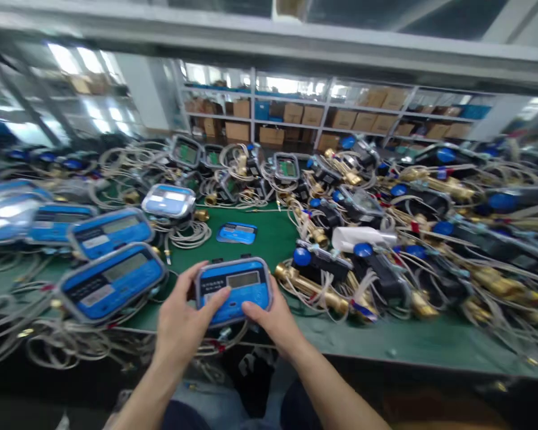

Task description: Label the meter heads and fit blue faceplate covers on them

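Observation:
Both hands hold one blue-faced meter (246,294) with a small grey display, at the front edge of the green table. My left hand (185,316) grips its left side, thumb on the blue face. On the right side, my right hand (275,313) wraps the edge, its thumb on the lower part of the face. Beyond the meter, a loose blue faceplate (237,233) lies flat on the green mat. To the left sits another blue meter (112,282) with its display facing up.
More blue meters (110,233) and coiled pale cables (190,235) cover the left side. Brass-fitted units with blue caps (363,249) crowd the right, beside a white cylinder (363,238). Open units with green boards (287,168) stand behind. Shelves with cardboard boxes (271,135) line the back.

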The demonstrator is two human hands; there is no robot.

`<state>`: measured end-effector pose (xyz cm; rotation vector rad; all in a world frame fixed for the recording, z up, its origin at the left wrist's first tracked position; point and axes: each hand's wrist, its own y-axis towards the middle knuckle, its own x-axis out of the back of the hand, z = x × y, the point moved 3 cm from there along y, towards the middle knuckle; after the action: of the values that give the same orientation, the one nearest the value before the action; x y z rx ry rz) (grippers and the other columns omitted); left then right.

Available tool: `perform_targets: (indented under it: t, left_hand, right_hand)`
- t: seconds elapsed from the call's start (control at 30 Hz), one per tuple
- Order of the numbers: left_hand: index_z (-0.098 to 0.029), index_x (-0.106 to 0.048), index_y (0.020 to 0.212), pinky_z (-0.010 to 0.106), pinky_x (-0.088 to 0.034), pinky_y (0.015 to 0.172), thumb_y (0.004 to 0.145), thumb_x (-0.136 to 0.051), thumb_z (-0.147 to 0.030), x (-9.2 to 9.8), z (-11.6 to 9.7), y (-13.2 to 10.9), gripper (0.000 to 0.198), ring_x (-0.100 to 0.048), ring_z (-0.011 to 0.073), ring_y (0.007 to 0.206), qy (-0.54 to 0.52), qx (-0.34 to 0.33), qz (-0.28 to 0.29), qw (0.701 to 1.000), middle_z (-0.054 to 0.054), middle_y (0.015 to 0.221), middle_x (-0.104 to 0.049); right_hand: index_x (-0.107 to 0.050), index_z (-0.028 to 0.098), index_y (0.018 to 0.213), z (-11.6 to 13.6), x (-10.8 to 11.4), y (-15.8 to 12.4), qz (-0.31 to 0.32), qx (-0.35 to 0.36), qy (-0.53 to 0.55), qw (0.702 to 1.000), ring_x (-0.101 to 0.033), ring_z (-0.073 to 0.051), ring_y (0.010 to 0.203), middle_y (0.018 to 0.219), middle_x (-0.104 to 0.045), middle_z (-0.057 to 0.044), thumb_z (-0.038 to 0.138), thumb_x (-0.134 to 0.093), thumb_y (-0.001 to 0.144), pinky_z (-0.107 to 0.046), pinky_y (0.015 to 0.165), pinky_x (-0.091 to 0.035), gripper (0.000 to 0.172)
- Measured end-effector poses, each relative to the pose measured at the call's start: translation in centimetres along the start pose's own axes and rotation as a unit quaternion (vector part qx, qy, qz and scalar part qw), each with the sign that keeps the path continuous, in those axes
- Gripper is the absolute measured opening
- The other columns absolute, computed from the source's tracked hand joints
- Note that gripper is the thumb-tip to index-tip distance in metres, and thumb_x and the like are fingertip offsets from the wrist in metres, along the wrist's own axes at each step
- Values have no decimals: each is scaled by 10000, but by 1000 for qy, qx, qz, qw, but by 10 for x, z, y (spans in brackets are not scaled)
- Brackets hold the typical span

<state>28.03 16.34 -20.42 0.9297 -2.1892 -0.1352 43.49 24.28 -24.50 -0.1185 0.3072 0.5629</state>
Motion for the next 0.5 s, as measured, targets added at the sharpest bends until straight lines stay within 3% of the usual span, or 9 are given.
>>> perform_targets:
  t: [0.07,0.13,0.17,0.2,0.27,0.3,0.37,0.43,0.5]
  left_hand:
    - [-225,-632,1167,278,-579,770,913,-481,-499,8,1,6,403,-720,186,878,51,-48,-29,997,44,1045,-750]
    - [-232,-642,1180,321,-507,961,957,-395,-415,23,8,17,380,-660,197,1088,129,-86,-70,985,58,1169,-717]
    - [-222,-607,1249,388,-420,1072,941,-431,-386,34,14,23,391,-560,232,1246,175,-95,-90,976,85,1299,-648]
    - [-203,-545,1329,473,-306,1146,898,-514,-361,46,21,29,460,-419,283,1373,221,-97,-107,964,119,1429,-535]
    - [-172,-416,1435,630,-126,1156,727,-714,-294,69,39,43,778,-197,402,1456,301,-89,-116,942,186,1562,-314]
    - [-171,-400,1445,672,-131,1129,639,-771,-263,79,48,50,892,-199,453,1438,332,-85,-107,933,211,1560,-301]
    - [-196,-435,1429,672,-288,1046,559,-800,-263,91,63,61,946,-348,494,1337,373,-82,-79,921,223,1470,-430]
    - [-226,-448,1424,596,-420,936,589,-768,-317,95,74,67,899,-451,470,1231,398,-88,-58,911,198,1354,-535]
    - [-230,-433,1435,548,-443,904,648,-702,-318,97,80,69,836,-470,437,1198,416,-98,-56,902,179,1313,-554]
  right_hand:
    - [-488,221,1304,-2,-2,1,-29,-22,43,998,-650,-291,1088,1180,-685,-96,438,-878,595,-430,972,-498,838]
    - [-491,222,1318,-5,-3,3,-54,-39,82,994,-651,-288,1096,1170,-696,-99,439,-885,588,-423,1002,-477,857]
    - [-490,222,1324,-5,-4,4,-60,-44,101,992,-652,-289,1097,1168,-700,-102,443,-887,585,-422,1005,-475,867]
    - [-491,221,1326,-5,-5,5,-63,-48,117,990,-656,-292,1092,1164,-703,-106,444,-889,582,-423,997,-481,873]
    - [-514,216,1307,-2,-9,8,-61,-53,140,987,-671,-299,1057,1136,-715,-111,436,-892,581,-425,949,-511,848]
    - [-537,213,1283,0,-13,11,-58,-57,145,986,-682,-300,1028,1110,-725,-109,430,-894,580,-419,913,-529,818]
    - [-593,207,1210,3,-24,18,-50,-69,141,986,-703,-290,951,1033,-745,-97,434,-891,585,-391,831,-557,728]
    - [-641,199,1118,3,-38,30,-41,-85,129,987,-718,-268,843,938,-757,-81,466,-875,603,-348,723,-568,625]
    - [-664,186,1050,1,-54,46,-24,-94,126,987,-711,-240,731,870,-755,-72,494,-862,612,-307,618,-553,571]
